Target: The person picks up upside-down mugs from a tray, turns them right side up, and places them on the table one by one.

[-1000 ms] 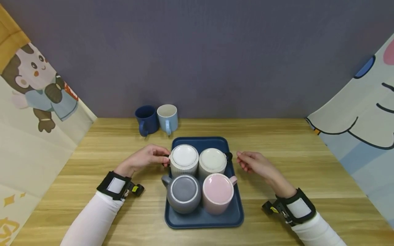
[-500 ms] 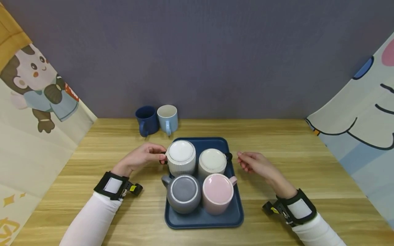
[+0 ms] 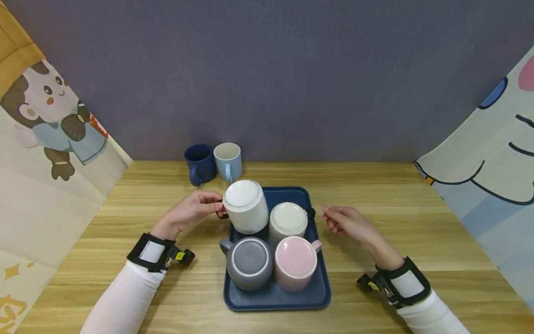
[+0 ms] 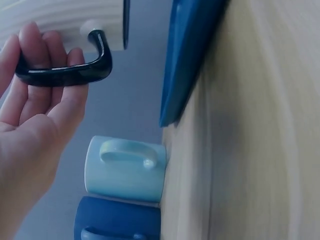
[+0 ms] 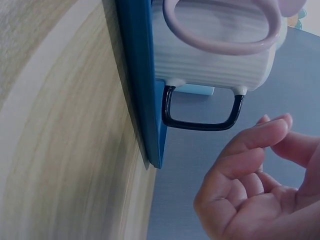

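Note:
My left hand [image 3: 187, 213] grips the black handle [image 4: 65, 76] of a white ribbed mug [image 3: 248, 211]. That mug is upside down, slightly tilted, and held above the back left of a dark blue tray [image 3: 292, 300]. Three other mugs stand bottom up on the tray: a second white mug [image 3: 289, 219] with a black handle, a grey mug [image 3: 249, 264] and a pink mug [image 3: 295, 262]. To the right of the tray, my right hand [image 3: 348, 225] hovers with loosely curled fingers, holding nothing. In the right wrist view a small gap separates it from the second white mug's black handle [image 5: 202, 126].
Behind the tray, to the left, a dark blue mug [image 3: 200, 164] and a light blue mug [image 3: 228, 162] stand upright side by side on the wooden table [image 3: 375, 185]. A grey panel [image 3: 271, 83] closes off the back; printed cloths hang on both sides.
The white mug in my left hand has risen off the tray, moving slightly back and left and tilting. My right hand has barely moved; the other mugs stay put.

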Tool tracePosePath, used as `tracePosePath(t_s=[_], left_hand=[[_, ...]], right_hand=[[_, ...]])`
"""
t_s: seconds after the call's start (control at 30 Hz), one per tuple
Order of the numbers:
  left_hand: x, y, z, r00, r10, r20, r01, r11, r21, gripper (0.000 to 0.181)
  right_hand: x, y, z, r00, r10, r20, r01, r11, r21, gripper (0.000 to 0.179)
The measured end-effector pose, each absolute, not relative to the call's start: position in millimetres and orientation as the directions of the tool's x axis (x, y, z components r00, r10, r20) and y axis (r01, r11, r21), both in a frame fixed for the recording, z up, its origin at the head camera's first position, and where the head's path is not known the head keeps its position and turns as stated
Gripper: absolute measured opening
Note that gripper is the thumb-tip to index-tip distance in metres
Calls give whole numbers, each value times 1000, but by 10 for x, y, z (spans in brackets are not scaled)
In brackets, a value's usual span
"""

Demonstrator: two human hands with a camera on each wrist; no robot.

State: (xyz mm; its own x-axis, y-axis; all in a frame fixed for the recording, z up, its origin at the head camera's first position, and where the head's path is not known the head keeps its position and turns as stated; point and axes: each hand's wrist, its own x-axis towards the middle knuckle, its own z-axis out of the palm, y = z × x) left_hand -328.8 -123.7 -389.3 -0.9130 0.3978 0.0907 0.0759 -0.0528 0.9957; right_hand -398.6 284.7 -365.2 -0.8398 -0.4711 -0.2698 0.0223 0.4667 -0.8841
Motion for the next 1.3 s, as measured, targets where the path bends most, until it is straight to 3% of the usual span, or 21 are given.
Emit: tracePosePath(t_s=[0.4,1.0,1.3], left_hand=[[-3325,-1106,-3755,-920,349,177,56,-330,942,31],[-3426,-928,-3580,-938,244,245,64,-574,816,34],[-3478,-864,-3475,-926,239,292,84,-625,776,32]], right_hand=[[-4061,2808,-3563,-837,-484,-254,12,447,-894,45],[-4182,2663,-3439,-819,-536,-207,-45,419,-907,42],[-4247,2589,-3349,-816,-540,-204,-38,403,-914,40]])
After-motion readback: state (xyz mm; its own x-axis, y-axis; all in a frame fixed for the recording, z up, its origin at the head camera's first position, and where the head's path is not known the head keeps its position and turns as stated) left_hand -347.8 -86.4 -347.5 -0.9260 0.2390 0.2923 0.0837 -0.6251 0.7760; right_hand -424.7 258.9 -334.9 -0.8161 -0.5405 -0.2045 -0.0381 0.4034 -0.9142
